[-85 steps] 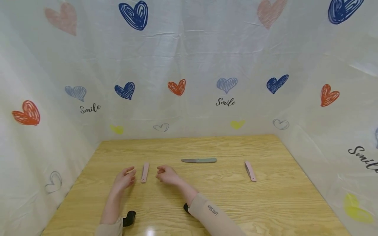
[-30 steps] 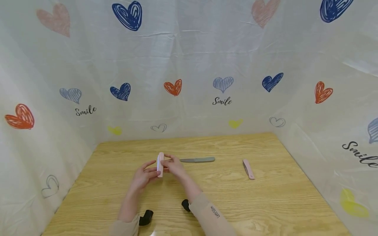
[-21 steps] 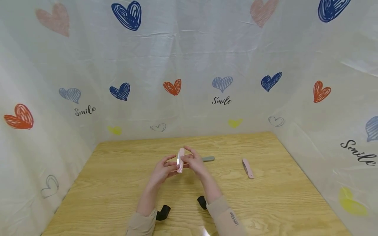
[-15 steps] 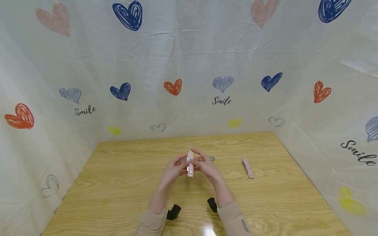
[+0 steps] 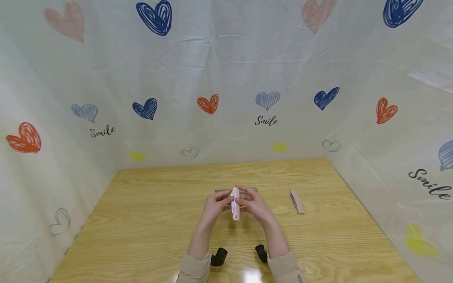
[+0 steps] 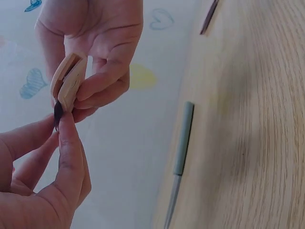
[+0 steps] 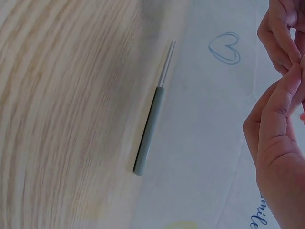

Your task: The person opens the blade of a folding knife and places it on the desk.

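Note:
Both hands hold a pink folding knife [image 5: 236, 210] above the middle of the table, its length pointing away from me in the head view. My right hand [image 5: 256, 204] grips the pink handle [image 6: 71, 88], seen from its slotted side in the left wrist view. With thumb and fingers, my left hand [image 5: 213, 207] pinches the blade [image 6: 58, 113], which shows as a small dark piece beside the handle; the fingers hide most of it. In the right wrist view the right hand [image 7: 281, 143] shows at the edge, and the knife is hidden there.
A fixed knife with a grey-green handle [image 7: 148, 131] lies behind the hands, partly covered by them in the head view. Further right on the wooden table [image 5: 148, 220] rests a second pink folding knife [image 5: 297, 202]. A white heart-printed curtain [image 5: 233, 70] surrounds the table.
First the pink folding knife lay on the table between two hands. Both hands then lifted it and carried it right to the middle, in front of the green-handled knife, lately drawing slightly nearer.

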`<state>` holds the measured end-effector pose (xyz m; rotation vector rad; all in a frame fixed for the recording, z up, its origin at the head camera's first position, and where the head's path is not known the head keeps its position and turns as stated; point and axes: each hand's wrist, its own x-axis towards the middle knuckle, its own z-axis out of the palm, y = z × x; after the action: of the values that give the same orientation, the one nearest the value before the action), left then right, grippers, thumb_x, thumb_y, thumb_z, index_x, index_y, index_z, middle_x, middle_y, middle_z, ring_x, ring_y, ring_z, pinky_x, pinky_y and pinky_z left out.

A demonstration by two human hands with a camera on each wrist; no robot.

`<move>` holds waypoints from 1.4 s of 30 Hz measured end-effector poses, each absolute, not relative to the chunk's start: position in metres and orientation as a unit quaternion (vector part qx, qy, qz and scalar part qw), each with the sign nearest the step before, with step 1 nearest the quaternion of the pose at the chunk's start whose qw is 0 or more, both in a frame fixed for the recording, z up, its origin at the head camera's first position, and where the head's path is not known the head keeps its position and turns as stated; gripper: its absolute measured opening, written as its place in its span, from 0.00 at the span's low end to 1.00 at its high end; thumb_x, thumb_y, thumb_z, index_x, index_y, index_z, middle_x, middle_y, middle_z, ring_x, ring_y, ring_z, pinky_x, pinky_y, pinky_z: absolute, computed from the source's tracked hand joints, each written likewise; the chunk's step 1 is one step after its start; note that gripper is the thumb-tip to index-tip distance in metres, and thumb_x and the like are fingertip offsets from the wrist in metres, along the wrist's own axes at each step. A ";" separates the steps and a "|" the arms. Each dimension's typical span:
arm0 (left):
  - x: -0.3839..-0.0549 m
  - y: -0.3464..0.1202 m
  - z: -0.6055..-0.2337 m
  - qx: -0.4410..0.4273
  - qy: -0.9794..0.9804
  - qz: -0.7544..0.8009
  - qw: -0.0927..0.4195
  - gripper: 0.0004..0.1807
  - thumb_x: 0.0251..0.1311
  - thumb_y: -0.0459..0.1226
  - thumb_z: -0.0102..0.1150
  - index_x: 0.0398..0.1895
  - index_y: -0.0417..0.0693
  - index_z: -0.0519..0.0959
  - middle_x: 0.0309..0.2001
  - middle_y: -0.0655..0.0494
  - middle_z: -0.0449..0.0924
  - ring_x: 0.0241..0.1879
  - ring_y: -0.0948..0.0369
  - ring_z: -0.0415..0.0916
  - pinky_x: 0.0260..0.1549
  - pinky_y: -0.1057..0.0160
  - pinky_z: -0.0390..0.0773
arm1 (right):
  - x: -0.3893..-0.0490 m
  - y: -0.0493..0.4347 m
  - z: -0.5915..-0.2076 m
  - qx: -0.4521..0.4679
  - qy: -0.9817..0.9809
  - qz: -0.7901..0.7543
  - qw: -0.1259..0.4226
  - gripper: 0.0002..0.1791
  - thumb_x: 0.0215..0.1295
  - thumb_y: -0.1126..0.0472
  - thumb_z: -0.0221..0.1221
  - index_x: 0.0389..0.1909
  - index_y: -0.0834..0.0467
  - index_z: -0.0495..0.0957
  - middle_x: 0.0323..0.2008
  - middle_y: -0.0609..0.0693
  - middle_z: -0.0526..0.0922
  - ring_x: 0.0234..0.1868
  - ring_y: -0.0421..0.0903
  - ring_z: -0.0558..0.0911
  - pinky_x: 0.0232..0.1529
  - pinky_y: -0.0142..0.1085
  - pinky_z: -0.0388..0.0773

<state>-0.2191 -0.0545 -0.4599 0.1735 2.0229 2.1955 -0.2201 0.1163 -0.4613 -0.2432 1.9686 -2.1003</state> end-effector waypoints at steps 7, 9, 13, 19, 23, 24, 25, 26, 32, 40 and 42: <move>-0.218 -0.054 -0.461 0.047 0.654 0.750 0.086 0.20 0.65 0.28 0.59 0.59 0.29 0.75 0.42 0.48 0.82 0.36 0.64 0.80 0.39 0.65 0.84 | -0.217 0.118 -0.462 -0.081 0.684 -0.715 0.119 0.30 0.69 0.61 0.59 0.69 0.64 0.64 0.43 0.54 0.80 0.38 0.46 0.81 0.42 0.41 0.82; -0.217 -0.055 -0.463 0.049 0.654 0.750 0.088 0.20 0.64 0.28 0.59 0.59 0.29 0.74 0.40 0.49 0.82 0.35 0.65 0.79 0.39 0.65 0.84 | -0.216 0.118 -0.462 -0.081 0.684 -0.716 0.118 0.29 0.69 0.61 0.59 0.68 0.64 0.64 0.41 0.53 0.80 0.38 0.46 0.81 0.42 0.41 0.82; -0.215 -0.058 -0.466 0.048 0.657 0.747 0.088 0.20 0.65 0.28 0.59 0.59 0.29 0.74 0.36 0.52 0.82 0.32 0.65 0.78 0.39 0.64 0.85 | -0.215 0.116 -0.462 -0.076 0.681 -0.718 0.121 0.29 0.69 0.60 0.60 0.68 0.63 0.66 0.38 0.50 0.81 0.38 0.46 0.81 0.41 0.41 0.82; -0.215 -0.059 -0.466 0.047 0.664 0.742 0.084 0.20 0.65 0.28 0.58 0.60 0.30 0.75 0.31 0.54 0.78 0.30 0.64 0.78 0.42 0.57 0.85 | -0.216 0.115 -0.465 -0.072 0.677 -0.722 0.118 0.29 0.69 0.60 0.60 0.68 0.63 0.66 0.36 0.48 0.82 0.37 0.45 0.82 0.39 0.39 0.82; -0.217 -0.058 -0.466 0.052 0.663 0.741 0.087 0.21 0.65 0.27 0.57 0.61 0.32 0.74 0.32 0.54 0.77 0.30 0.63 0.78 0.40 0.60 0.85 | -0.217 0.115 -0.467 -0.070 0.677 -0.724 0.114 0.28 0.69 0.60 0.59 0.67 0.62 0.67 0.36 0.48 0.82 0.37 0.45 0.82 0.40 0.39 0.82; -0.217 -0.057 -0.467 0.054 0.664 0.741 0.087 0.21 0.66 0.27 0.57 0.62 0.32 0.74 0.32 0.54 0.77 0.30 0.64 0.78 0.40 0.60 0.85 | -0.217 0.115 -0.467 -0.068 0.676 -0.724 0.114 0.27 0.69 0.60 0.59 0.67 0.62 0.67 0.36 0.48 0.82 0.38 0.45 0.82 0.40 0.40 0.82; -0.217 -0.057 -0.467 0.054 0.664 0.741 0.087 0.21 0.66 0.27 0.57 0.62 0.32 0.73 0.32 0.54 0.78 0.31 0.64 0.78 0.40 0.60 0.85 | -0.217 0.115 -0.467 -0.067 0.677 -0.724 0.113 0.28 0.69 0.60 0.59 0.67 0.62 0.67 0.36 0.48 0.82 0.38 0.45 0.82 0.41 0.40 0.82; -0.217 -0.057 -0.467 0.055 0.664 0.741 0.087 0.21 0.66 0.28 0.56 0.62 0.32 0.73 0.33 0.54 0.78 0.31 0.64 0.77 0.40 0.60 0.85 | -0.217 0.115 -0.467 -0.065 0.678 -0.724 0.111 0.28 0.69 0.61 0.59 0.68 0.62 0.67 0.36 0.48 0.82 0.38 0.44 0.82 0.41 0.40 0.82; -0.216 -0.057 -0.467 0.050 0.675 0.732 0.077 0.21 0.67 0.28 0.56 0.62 0.32 0.73 0.34 0.53 0.77 0.32 0.64 0.77 0.41 0.60 0.85 | -0.216 0.115 -0.466 -0.044 0.679 -0.728 0.086 0.29 0.69 0.63 0.59 0.68 0.63 0.66 0.38 0.50 0.82 0.39 0.44 0.81 0.44 0.42 0.82; -0.216 -0.055 -0.467 0.062 0.678 0.729 0.067 0.20 0.67 0.28 0.55 0.61 0.30 0.73 0.34 0.53 0.75 0.34 0.63 0.77 0.41 0.61 0.84 | -0.217 0.117 -0.468 -0.038 0.678 -0.730 0.073 0.29 0.68 0.64 0.59 0.69 0.62 0.66 0.42 0.53 0.82 0.41 0.44 0.81 0.45 0.41 0.82; -0.217 -0.054 -0.467 0.061 0.676 0.731 0.065 0.20 0.67 0.28 0.55 0.61 0.30 0.73 0.34 0.53 0.74 0.34 0.62 0.76 0.40 0.61 0.84 | -0.217 0.116 -0.468 -0.038 0.677 -0.732 0.070 0.29 0.68 0.64 0.59 0.69 0.61 0.66 0.43 0.54 0.82 0.42 0.45 0.81 0.44 0.40 0.82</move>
<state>-0.2169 -0.0545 -0.4666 0.1850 2.0399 2.2069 -0.2170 0.1165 -0.4677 -0.1149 2.0355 -2.2015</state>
